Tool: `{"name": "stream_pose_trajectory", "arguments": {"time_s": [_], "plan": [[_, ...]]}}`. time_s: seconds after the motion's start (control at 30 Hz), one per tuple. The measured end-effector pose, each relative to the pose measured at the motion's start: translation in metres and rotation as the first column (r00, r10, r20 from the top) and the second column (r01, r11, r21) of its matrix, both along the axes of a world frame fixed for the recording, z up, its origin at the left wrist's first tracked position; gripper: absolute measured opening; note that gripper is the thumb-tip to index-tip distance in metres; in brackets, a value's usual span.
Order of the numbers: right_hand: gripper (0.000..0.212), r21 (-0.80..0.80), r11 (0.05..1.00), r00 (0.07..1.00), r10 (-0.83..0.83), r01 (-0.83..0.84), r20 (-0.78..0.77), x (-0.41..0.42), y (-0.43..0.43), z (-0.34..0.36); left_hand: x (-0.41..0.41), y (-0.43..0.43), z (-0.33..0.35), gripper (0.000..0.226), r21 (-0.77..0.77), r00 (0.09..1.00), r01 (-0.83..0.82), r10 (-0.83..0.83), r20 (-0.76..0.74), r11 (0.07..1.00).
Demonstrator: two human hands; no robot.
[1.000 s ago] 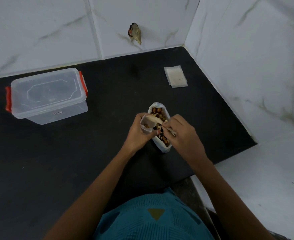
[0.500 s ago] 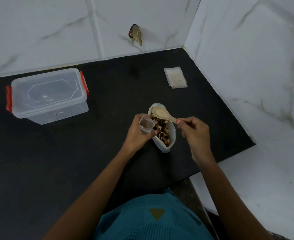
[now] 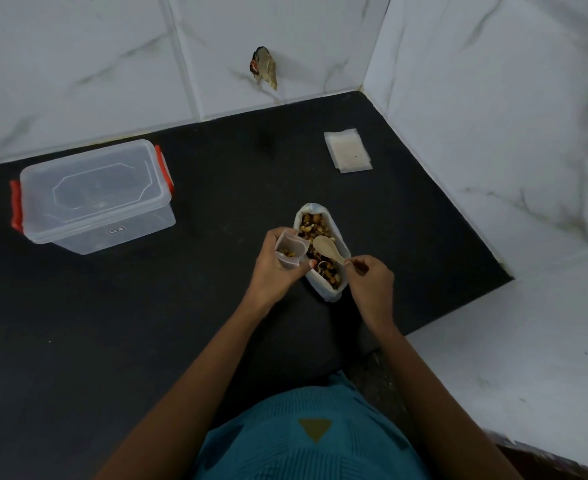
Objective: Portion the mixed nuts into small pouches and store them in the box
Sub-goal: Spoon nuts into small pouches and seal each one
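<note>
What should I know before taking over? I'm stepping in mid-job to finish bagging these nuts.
Left hand holds a small pouch open beside the nut bag; a few nuts are in it.
Right hand pinches the wooden spoon, bowl over the bag, apparently empty.
Box: far left on the counter, lid on, no pouches visible inside.
Spare pouches lie flat at far right.
Left to do: fill and close this pouch, fill the rest, store all in the box.
</note>
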State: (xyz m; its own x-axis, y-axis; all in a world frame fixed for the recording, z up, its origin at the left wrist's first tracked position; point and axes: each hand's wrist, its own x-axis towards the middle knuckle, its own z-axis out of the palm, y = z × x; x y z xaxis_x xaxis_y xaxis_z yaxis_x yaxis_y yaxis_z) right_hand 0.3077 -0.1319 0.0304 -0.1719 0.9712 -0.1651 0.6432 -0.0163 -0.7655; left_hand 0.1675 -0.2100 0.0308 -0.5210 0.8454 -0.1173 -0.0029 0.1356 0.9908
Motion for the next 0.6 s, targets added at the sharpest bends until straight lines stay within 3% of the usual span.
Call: {"name": "stream_pose_trajectory", "arguments": {"time_s": [0.1, 0.2, 0.33, 0.47, 0.6], "plan": [[0.017, 0.085, 0.992, 0.988, 0.079, -0.091, 0.130, 0.001, 0.000, -0.002, 0.002, 0.000, 0.001, 0.050, 0.015, 1.000, 0.014, -0.015, 0.011, 1.000], [0.018, 0.124, 0.985, 0.981, 0.099, -0.120, 0.164, 0.002, 0.002, 0.000, 0.002, 0.000, 0.002, 0.051, 0.017, 1.000, 0.022, -0.022, 0.016, 1.000], [0.015, 0.141, 0.982, 0.992, 0.121, -0.126, 0.048, -0.001, 0.003, 0.020, 0.004, 0.001, 0.001, 0.051, 0.014, 1.000, 0.027, -0.027, 0.015, 1.000], [0.016, 0.261, 0.899, 0.912, 0.393, -0.353, -0.121, -0.014, -0.009, 0.054, 0.008, 0.002, 0.003, 0.050, 0.056, 0.999, 0.046, -0.046, -0.002, 0.997], [0.024, 0.260, 0.777, 0.818, 0.558, -0.573, 0.137, -0.027, -0.015, 0.059, 0.009, 0.004, 0.010, 0.052, 0.082, 0.998, 0.051, -0.048, -0.032, 0.995]]}}
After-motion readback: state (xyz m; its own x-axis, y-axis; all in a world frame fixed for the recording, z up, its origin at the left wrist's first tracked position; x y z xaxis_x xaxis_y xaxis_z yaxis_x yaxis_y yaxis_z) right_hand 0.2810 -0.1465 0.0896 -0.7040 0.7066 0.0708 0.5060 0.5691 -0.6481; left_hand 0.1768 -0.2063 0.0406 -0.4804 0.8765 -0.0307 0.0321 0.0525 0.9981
